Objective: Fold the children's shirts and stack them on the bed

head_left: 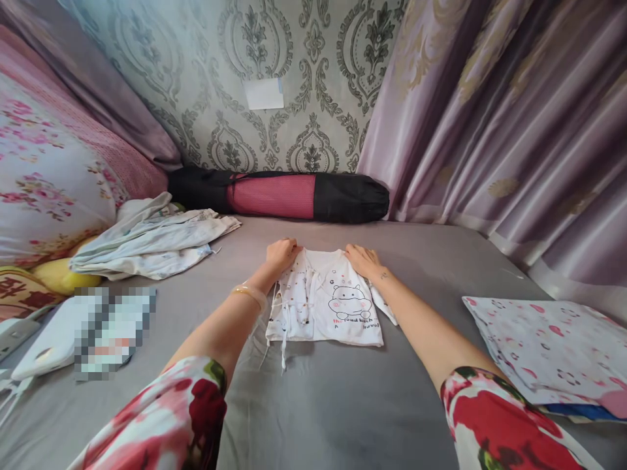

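Observation:
A small white baby shirt (340,329) lies spread on the grey sheet in front of me. It has a hippo drawing and lettering on one side, a small scattered print on the other, and white ties hanging past its hem. My left hand (283,254) is closed on the shirt's left shoulder, fingertips by the neckline. At the opposite shoulder, my right hand (363,261) grips the cloth with its fingers bent over the edge. The right sleeve shows partly beneath my forearm; the left sleeve is mostly hidden.
A black and pink rolled bag (272,196) lies along the wall. Crumpled pale cloths (157,238) and a floral pillow (53,170) are at left, near a white device (53,339) with cables. Folded printed cloth (548,346) lies at right, below the purple curtain (455,117).

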Action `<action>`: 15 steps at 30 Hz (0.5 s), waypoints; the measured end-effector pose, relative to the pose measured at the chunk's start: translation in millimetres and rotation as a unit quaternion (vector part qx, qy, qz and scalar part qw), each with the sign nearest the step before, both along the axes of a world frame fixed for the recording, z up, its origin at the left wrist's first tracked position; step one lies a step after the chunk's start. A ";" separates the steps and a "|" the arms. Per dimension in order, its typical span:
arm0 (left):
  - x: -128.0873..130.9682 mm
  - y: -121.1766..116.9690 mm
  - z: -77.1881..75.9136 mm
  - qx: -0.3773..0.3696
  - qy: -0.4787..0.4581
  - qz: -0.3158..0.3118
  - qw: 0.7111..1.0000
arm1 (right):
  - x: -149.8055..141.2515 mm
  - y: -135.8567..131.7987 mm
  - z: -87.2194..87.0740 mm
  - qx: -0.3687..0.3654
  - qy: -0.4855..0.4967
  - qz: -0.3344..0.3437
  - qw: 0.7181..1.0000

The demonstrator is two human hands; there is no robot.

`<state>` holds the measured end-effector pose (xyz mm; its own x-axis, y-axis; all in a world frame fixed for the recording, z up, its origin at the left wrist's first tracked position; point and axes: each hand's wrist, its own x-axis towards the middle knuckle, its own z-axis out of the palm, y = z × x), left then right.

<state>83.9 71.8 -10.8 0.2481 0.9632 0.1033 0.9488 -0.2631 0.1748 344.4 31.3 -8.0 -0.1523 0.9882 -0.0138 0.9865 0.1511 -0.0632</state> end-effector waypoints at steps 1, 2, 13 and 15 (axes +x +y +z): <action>1.6 0.9 -1.1 -0.016 -0.001 0.006 1.000 | -1.0 1.3 -1.2 0.003 0.011 -0.005 1.000; 3.1 1.5 -2.5 -0.034 -0.002 0.011 0.999 | -2.8 2.1 -2.3 0.007 0.024 -0.012 1.000; -4.4 8.5 7.6 -0.142 -0.078 0.114 0.980 | -3.5 8.2 -5.4 -0.014 0.139 -0.166 0.976; -21.6 8.5 12.9 -0.185 -0.110 0.122 0.969 | 17.3 0.3 -1.5 -0.036 0.185 -0.181 0.965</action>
<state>62.3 80.4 2.1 0.0185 0.9717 -0.2357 0.9043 0.0843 0.4185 361.8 31.6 -9.5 0.1960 0.9760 -0.0948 0.8814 -0.2177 -0.4192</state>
